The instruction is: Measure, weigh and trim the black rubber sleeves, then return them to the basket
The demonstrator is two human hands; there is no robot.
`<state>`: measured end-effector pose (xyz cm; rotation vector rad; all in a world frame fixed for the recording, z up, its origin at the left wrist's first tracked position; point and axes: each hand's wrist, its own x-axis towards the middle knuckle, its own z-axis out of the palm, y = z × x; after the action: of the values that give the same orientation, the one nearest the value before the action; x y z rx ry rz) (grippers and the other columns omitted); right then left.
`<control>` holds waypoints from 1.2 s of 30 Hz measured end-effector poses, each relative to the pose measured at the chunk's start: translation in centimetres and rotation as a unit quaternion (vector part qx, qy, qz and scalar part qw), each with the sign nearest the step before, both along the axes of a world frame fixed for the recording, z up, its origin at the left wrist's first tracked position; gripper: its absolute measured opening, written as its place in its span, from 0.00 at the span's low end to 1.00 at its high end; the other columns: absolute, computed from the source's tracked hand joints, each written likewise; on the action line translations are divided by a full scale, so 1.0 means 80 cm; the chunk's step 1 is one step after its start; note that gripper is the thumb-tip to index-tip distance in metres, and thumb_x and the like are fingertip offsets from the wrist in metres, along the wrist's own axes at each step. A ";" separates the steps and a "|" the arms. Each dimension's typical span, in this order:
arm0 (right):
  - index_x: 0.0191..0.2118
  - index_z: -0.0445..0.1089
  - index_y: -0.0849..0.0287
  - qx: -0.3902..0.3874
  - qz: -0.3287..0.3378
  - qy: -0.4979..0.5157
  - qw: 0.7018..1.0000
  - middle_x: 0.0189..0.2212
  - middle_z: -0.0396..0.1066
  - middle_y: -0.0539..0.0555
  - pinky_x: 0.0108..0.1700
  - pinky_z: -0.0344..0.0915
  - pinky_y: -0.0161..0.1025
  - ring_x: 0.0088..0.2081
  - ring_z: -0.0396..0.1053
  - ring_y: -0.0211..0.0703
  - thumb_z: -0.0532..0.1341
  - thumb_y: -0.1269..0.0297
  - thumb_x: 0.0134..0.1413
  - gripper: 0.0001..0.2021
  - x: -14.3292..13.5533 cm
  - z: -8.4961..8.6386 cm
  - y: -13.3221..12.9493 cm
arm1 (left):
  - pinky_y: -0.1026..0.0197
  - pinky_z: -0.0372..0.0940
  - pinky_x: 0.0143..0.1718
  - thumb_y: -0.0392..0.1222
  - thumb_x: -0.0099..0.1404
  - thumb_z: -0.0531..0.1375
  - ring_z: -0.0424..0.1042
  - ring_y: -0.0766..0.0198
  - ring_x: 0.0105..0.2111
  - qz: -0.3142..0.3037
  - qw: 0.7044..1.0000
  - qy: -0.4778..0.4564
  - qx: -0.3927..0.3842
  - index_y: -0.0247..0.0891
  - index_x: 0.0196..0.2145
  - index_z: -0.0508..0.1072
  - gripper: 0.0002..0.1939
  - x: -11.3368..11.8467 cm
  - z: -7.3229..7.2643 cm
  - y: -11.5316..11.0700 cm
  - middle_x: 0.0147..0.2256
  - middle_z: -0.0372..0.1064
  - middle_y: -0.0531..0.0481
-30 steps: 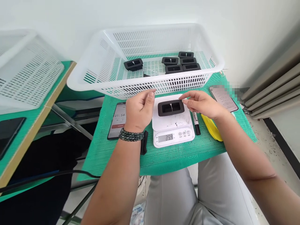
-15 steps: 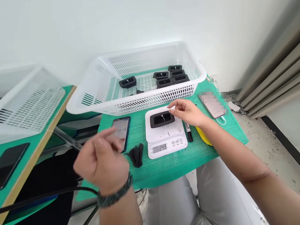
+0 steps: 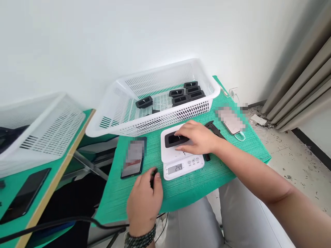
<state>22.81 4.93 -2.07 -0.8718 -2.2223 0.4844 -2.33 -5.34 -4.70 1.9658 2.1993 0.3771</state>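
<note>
A white digital scale (image 3: 181, 162) stands on the green mat, its display showing 24.9. A black rectangular frame part (image 3: 173, 139) lies on its platform. My right hand (image 3: 198, 137) rests over the right end of that part, fingers curled onto it. My left hand (image 3: 144, 201) lies on the mat just left of the scale, fingers closed around a small black piece (image 3: 153, 174) that is mostly hidden. A white slotted basket (image 3: 124, 113) behind the scale holds several more black frame parts (image 3: 186, 92).
A phone (image 3: 133, 157) lies left of the scale, another phone (image 3: 231, 120) with a white cable at the right. A black marker (image 3: 214, 128) sits behind my right wrist. A second white basket (image 3: 43, 134) and a dark phone (image 3: 24, 194) are on the left table.
My left hand dropped from mid-air onto the small black piece by the scale. My right hand moved from the part's far edge down onto it. The camera view shifted.
</note>
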 end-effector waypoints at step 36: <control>0.49 0.71 0.57 -0.270 -0.037 0.360 0.892 0.43 0.75 0.56 0.47 0.70 0.42 0.42 0.71 0.44 0.55 0.57 0.70 0.12 -0.046 0.015 -0.189 | 0.44 0.69 0.60 0.56 0.66 0.65 0.69 0.44 0.62 -0.018 0.800 -0.560 0.215 0.42 0.38 0.71 0.15 0.124 0.022 -0.063 0.58 0.71 0.42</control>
<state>19.09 -10.18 -0.88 -0.8522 -1.3748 1.2069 7.61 -10.35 -2.97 1.2688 1.3115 1.6320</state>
